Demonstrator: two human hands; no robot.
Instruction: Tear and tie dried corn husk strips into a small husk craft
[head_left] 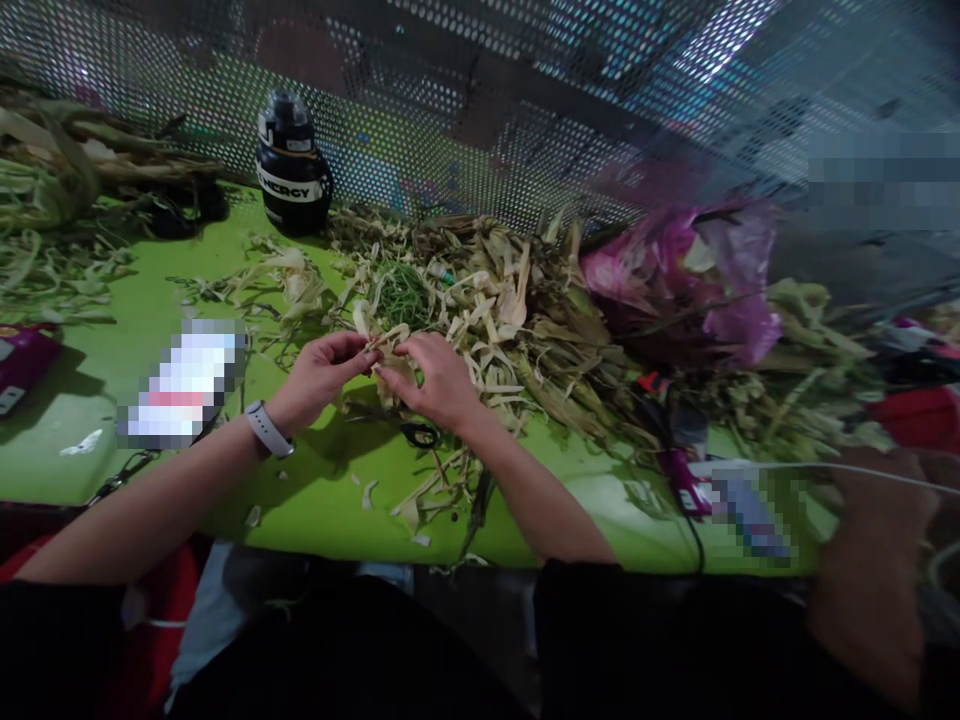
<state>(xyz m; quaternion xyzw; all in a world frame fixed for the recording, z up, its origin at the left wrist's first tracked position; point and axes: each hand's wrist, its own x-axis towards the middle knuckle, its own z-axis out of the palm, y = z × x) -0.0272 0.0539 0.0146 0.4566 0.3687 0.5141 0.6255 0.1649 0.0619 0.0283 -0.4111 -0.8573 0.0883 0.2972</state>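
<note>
My left hand (pixel 319 375), with a pale watch band on its wrist, pinches a pale strip of dried corn husk (pixel 390 341). My right hand (pixel 442 385) grips the same husk from the other side, fingers bent, the two hands nearly touching. Where the fingers meet, the details are too small to make out. Just beyond the hands lies a bundle of thin green strands (pixel 401 293). Cut and curled husk pieces (pixel 487 310) spread around it. Below my right hand is a black loop (pixel 420 435), perhaps a scissors handle.
A black bottle (pixel 294 185) stands at the back of the green table (pixel 315 500), before a perforated metal panel (pixel 465 120). Left lies a blurred-out phone (pixel 184 385). More husks (pixel 577 400) and a pink plastic bag (pixel 675 285) are at right. Another person's arm (pixel 874 560) reaches in there.
</note>
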